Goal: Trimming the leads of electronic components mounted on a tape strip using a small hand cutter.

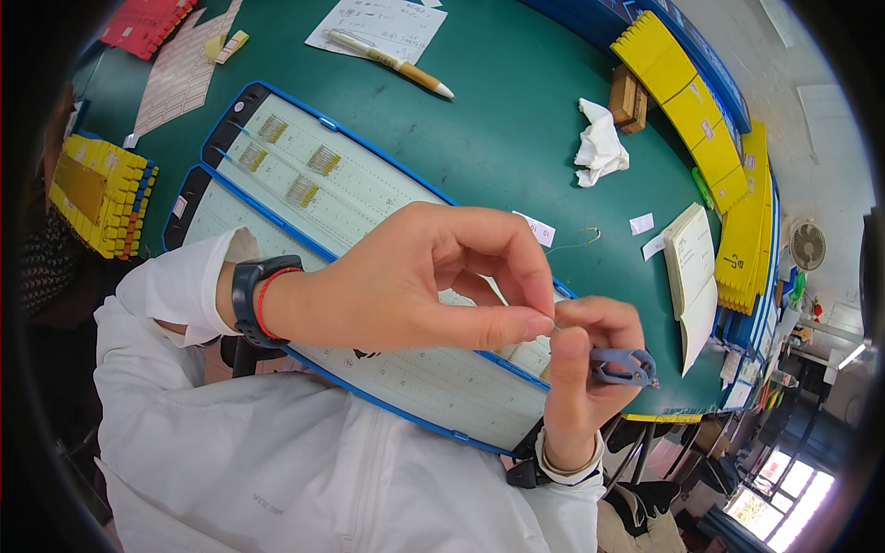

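Observation:
My left hand point(433, 276), with a dark wristband and a red cord at its wrist, is closed in a thumb-and-finger pinch. Its fingertips meet those of my right hand point(590, 369), also pinched, and a tiny glint shows between them, too small to name. Tucked in the curled fingers of my right hand is a small pair of blue-grey snips point(625, 367). Under both hands lies a long, pale-green flat case point(387, 189) with blue rims, opened into two halves. Several small bundles of fine wire-like pieces point(324, 160) sit in rows on its far half.
Past my hands lie a thin looped line point(581, 241), small paper slips point(642, 223), a crumpled tissue point(601, 145) and an open notebook point(691, 276). Yellow notched foam strips point(678, 83) line the right edge of the green table. A pen point(392, 63) rests on a written sheet point(369, 23).

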The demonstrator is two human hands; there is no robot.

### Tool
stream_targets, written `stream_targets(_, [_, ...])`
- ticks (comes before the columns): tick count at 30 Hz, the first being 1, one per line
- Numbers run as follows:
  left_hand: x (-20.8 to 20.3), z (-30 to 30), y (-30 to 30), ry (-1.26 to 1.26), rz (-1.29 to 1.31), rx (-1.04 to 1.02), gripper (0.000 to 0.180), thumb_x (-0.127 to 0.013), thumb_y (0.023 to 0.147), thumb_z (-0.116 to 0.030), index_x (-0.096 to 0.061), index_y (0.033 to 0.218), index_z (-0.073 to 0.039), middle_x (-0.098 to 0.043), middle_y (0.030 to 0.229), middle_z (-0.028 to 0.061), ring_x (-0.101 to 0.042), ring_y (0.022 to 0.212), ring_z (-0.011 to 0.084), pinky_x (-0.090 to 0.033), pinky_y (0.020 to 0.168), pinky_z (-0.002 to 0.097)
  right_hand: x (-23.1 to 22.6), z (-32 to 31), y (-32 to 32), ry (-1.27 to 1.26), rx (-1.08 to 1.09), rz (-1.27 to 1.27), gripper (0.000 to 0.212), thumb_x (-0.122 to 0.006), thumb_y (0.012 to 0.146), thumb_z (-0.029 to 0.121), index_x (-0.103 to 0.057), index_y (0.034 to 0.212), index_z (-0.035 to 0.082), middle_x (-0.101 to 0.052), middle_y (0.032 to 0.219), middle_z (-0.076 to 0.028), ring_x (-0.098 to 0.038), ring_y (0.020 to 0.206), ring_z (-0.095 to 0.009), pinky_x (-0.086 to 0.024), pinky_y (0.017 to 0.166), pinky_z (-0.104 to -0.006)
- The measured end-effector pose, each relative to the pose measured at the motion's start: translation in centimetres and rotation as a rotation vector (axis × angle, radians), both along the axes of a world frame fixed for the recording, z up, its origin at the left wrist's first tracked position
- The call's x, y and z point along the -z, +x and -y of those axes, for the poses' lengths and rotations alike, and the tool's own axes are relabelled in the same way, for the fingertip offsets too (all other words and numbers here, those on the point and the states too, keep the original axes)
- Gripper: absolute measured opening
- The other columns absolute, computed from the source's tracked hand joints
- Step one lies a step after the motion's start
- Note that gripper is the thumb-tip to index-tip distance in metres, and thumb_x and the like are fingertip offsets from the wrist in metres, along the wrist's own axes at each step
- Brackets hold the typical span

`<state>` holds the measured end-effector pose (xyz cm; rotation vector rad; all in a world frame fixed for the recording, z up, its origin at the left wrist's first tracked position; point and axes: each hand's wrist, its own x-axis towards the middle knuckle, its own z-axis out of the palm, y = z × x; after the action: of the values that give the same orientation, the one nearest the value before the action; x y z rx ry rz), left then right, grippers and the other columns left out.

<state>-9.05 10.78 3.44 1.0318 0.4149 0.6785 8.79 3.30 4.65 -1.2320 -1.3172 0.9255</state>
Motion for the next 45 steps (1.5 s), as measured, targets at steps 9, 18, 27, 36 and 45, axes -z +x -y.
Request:
stream_targets(9, [-0.1, 0.1, -0.2, -0.006, 0.022, 0.002, 0.025, -0.066, 0.082, 0.004, -0.052, 0.101, -0.001, -0.066, 0.09, 0.0127, -0.066, 0.081, 0.0164, -0.054, 0.073, 0.0279, 0.6, -0.4, 0.0, 0.07, -0.028, -0.009, 0.023, -0.064, 0.086, 0.003, -0.06, 0.108, -0.005, -0.04, 0.054, 0.008, -0.028, 0.05, 0.0, -0.022, 0.05, -0.0188])
stream_targets(18, [0.2, -0.1, 0.0, -0.039, 0.019, 0.056, 0.051, -0.065, 0.084, 0.005, -0.031, 0.121, -0.004, -0.066, 0.084, 0.0134, -0.065, 0.078, 0.0161, -0.053, 0.07, 0.0275, 0.2, -0.4, -0.1, -0.051, 0.02, 0.051, 0.021, -0.063, 0.087, -0.002, -0.065, 0.108, -0.003, -0.053, 0.061, 0.003, -0.038, 0.052, 0.0, -0.026, 0.049, -0.0174])
stream_targets(27, [0.2, -0.2, 0.1, -0.225, 0.034, 0.11, 0.046, -0.063, 0.086, 0.006, -0.022, 0.097, -0.011, -0.066, 0.086, 0.016, -0.066, 0.075, 0.0171, -0.054, 0.066, 0.0264, 0.7, -0.5, -0.1, 0.059, -0.039, 0.195, 0.018, -0.068, 0.08, -0.008, -0.069, 0.095, 0.002, -0.062, 0.073, -0.002, -0.046, 0.059, -0.008, -0.036, 0.053, -0.0201])
stream_targets(36, [-0.1, -0.1, 0.2, -0.117, 0.041, 0.039, 0.047, -0.065, 0.083, 0.007, -0.023, 0.092, -0.011, -0.067, 0.082, 0.0171, -0.065, 0.073, 0.0177, -0.054, 0.066, 0.0269, 0.4, -0.2, -0.5, 0.075, 0.139, 0.224, 0.011, -0.063, 0.086, -0.004, -0.066, 0.097, -0.002, -0.06, 0.073, -0.002, -0.039, 0.054, -0.003, -0.031, 0.05, -0.0179])
stream_targets(45, [0.1, 0.1, 0.2, -0.113, 0.047, 0.034, 0.047, -0.066, 0.084, 0.005, -0.023, 0.09, -0.011, -0.067, 0.082, 0.0177, -0.066, 0.074, 0.018, -0.054, 0.065, 0.0271, 0.0, -0.4, 0.1, 0.188, 0.089, 0.29, 0.017, -0.065, 0.084, -0.007, -0.067, 0.099, 0.0, -0.056, 0.07, 0.001, -0.04, 0.055, -0.004, -0.031, 0.051, -0.0183])
